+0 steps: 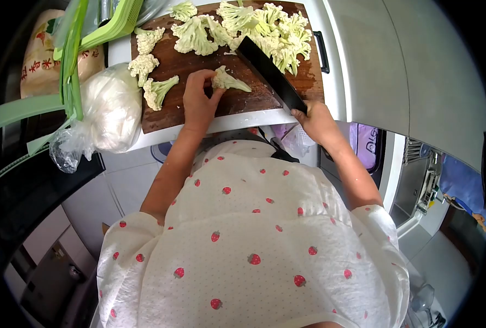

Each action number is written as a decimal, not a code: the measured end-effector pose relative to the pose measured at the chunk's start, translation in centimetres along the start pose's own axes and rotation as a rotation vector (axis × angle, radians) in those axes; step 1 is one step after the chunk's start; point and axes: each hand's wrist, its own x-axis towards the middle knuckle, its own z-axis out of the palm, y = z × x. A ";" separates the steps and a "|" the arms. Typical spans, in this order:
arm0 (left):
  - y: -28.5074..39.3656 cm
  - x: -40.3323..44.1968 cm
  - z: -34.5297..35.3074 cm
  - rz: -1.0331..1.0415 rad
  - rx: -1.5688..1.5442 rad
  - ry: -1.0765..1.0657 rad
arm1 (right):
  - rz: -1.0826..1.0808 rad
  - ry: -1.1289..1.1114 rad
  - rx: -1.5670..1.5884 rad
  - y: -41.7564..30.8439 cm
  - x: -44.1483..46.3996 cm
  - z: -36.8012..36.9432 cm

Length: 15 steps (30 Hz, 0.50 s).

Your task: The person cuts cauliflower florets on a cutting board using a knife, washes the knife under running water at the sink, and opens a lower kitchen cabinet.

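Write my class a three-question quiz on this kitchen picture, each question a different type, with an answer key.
1. Multiple choice: which hand holds the dark-bladed knife? (a) the left (b) the right (c) neither

2. True or false: the left hand is well away from every piece of cauliflower.

3. Fill the gap: in the picture, the plastic bag lies to the ____ of the wooden board.

Key:
1. (b); the right hand grips its handle.
2. False; it is on a small cauliflower piece.
3. left
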 end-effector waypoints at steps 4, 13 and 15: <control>-0.2 0.2 -0.1 0.026 0.037 0.016 | 0.067 -0.083 0.036 -1.3 -2.1 -1.4; -0.2 0.8 -0.1 -0.021 0.086 -0.031 | -0.013 -0.147 -0.006 -0.6 -2.5 -2.9; -0.5 0.7 -0.1 -0.031 0.063 -0.026 | -0.002 -0.190 0.029 -0.6 -2.0 -3.0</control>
